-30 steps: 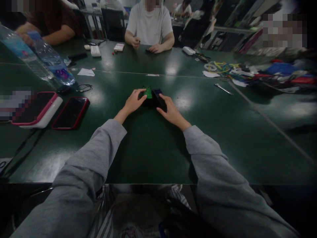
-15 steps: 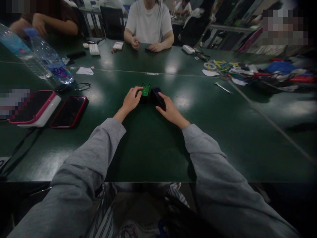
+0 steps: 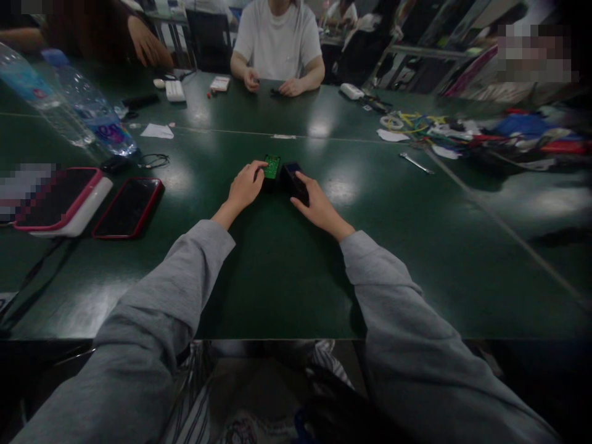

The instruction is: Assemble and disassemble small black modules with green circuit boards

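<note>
Left hand [image 3: 246, 184]: partly open, fingers curled, with the index fingertip at the left edge of the green circuit board [image 3: 272, 166]. Whether the fingers close fully on the board cannot be told. The board lies face up above a dark part, between the two hands.

Right hand [image 3: 317, 203]: gripping the black device [image 3: 295, 180] at its right side, index finger on the upper face and thumb at the near end. The device is tilted, just to the right of the board.

Left of the left hand: a red-edged phone [image 3: 128, 208] lies flat. Farther left is a pink-framed device [image 3: 60, 198]. Beyond these are a thin black cable [image 3: 155, 161] and two plastic bottles [image 3: 95, 111]. Right of the right hand and beyond it: a wrench [image 3: 416, 163], then a pile of cables [image 3: 457, 131]. The space between the two forearms gives a direct view of the board and the device.

Surface: dark green, glossy worktop [image 3: 287, 271] with light reflections and visible seams. Across it, beyond the hands, sits a person in a white shirt [image 3: 278, 40]. Chairs and other people occupy the room behind.
</note>
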